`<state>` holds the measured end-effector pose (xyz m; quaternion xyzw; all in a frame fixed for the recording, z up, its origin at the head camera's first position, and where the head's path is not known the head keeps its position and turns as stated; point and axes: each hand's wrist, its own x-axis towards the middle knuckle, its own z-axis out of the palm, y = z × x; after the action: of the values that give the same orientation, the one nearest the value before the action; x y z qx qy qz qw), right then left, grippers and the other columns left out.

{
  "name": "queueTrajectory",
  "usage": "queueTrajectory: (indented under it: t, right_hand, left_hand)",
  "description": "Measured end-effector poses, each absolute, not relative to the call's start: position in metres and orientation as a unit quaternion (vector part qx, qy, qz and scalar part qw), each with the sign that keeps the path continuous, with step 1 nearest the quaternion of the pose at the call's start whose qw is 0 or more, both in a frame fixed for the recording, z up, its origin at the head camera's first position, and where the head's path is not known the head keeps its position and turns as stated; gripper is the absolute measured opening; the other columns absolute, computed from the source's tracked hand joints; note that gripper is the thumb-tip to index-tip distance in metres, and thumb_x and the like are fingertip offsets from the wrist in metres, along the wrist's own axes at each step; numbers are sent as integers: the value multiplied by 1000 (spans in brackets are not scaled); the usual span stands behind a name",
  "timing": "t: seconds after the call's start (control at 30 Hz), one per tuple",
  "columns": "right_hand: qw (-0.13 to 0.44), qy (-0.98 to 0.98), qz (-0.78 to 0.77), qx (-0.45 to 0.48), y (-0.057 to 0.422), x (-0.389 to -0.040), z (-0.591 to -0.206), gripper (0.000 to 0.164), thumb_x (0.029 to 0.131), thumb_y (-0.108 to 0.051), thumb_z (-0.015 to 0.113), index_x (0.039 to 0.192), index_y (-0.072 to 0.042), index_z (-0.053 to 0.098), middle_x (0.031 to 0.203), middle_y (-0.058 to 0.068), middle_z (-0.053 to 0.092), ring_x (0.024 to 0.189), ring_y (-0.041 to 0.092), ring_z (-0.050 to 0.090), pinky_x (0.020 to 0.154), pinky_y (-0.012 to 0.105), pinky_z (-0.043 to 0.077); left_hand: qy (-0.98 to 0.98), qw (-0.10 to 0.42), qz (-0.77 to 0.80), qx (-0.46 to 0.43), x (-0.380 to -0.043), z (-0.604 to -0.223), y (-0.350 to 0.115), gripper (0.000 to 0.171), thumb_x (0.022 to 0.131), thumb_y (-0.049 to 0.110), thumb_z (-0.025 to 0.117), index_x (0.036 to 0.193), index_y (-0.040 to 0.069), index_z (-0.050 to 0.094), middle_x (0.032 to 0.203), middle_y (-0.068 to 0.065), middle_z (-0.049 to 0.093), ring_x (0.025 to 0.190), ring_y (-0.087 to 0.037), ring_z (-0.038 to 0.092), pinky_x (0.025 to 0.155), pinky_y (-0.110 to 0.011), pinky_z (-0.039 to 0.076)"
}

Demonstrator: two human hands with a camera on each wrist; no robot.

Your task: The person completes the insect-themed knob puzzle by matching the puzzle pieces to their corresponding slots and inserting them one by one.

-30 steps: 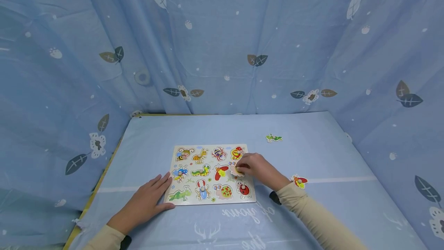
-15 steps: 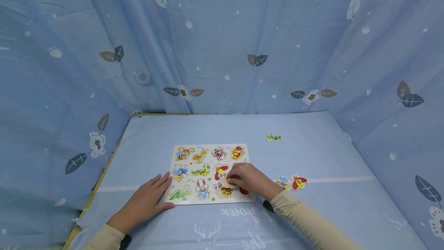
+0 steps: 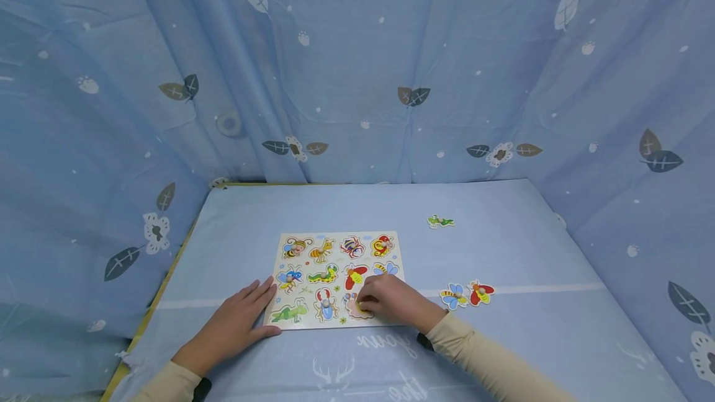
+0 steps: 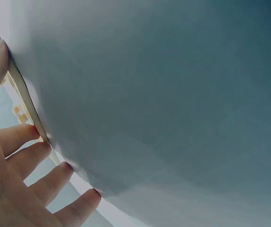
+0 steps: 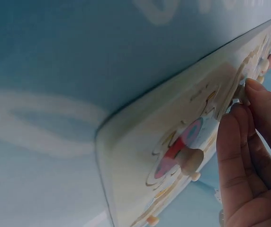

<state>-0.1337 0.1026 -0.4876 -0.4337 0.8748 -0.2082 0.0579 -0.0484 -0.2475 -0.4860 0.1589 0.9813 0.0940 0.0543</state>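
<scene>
A wooden insect knob puzzle board [image 3: 310, 326] lies on the cloth. My right hand [image 3: 396, 303] pinches the small knob of a pink snail puzzle piece [image 3: 353, 306] between thumb and fingertips. The piece overlaps the snail picture in the bottom row, which it mostly hides. In the right wrist view, the right hand [image 5: 256, 151] is close over the board, beside a ladybug piece with a wooden knob [image 5: 191, 161]. My left hand [image 3: 229, 324] rests with straight fingers against the board's left edge; its fingertips touch that edge in the left wrist view.
Right of the board lie a loose striped bee-like piece [image 3: 455, 296] with blue wings and a red-winged bug piece [image 3: 481, 293]. A green grasshopper piece [image 3: 440, 221] lies farther back. Patterned blue curtains [image 3: 346, 79] hang behind the table.
My right hand has carried the snail piece from the board's right side toward the front and left, onto the bottom-row snail picture. The striped piece came out from behind the arm. My left hand stayed put.
</scene>
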Motion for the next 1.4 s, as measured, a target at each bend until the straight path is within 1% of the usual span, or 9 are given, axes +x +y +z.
queueTrajectory:
  t: [0.23,0.43,0.7,1.0,1.23,1.4]
  right_hand:
    - [69,879,-196,-428,100,-131,-483,6,96,-18,76,96,-16,82,89,-8,73,76,-4,57,72,15,51]
    - [84,881,-193,-425,99,-131,-483,6,97,-17,75,97,-16,81,89,-9,72,75,-4,55,71,14,49]
    - [103,882,-185,-421,98,-133,-485,6,96,-17,75,97,-16,81,91,-9,74,78,-4,58,75,16,51]
    - [94,884,-209,-406,99,-133,-493,5,96,-19,77,97,-17,82,90,-10,74,78,-4,58,72,15,51]
    - [90,883,-212,-410,99,-132,-492,5,95,-18,77,97,-17,81,90,-10,73,76,-4,57,70,14,50]
    - [85,879,-211,-419,101,-132,-488,6,95,-17,77,98,-18,81,92,-9,74,78,-4,58,71,13,51]
  left_hand:
    - [982,58,96,155,-48,-483,-246,90,88,64,69,154,6,49,163,-13,44,147,-44,44,115,-61,43]
    - [982,59,94,155,-48,-484,-246,90,88,65,69,154,6,49,163,-12,44,148,-44,44,114,-61,44]
    - [982,57,92,157,-49,-485,-245,92,88,68,66,154,6,49,163,-12,44,148,-44,43,114,-61,44]
    - [982,53,90,159,-49,-486,-246,93,88,69,66,154,6,49,163,-12,44,147,-45,44,113,-62,45]
    - [982,68,97,149,-49,-485,-245,95,87,71,65,155,6,47,165,-12,42,148,-45,42,113,-63,44]
    - [982,64,92,150,-50,-486,-246,94,88,70,65,155,6,48,164,-12,42,148,-45,43,113,-63,44]
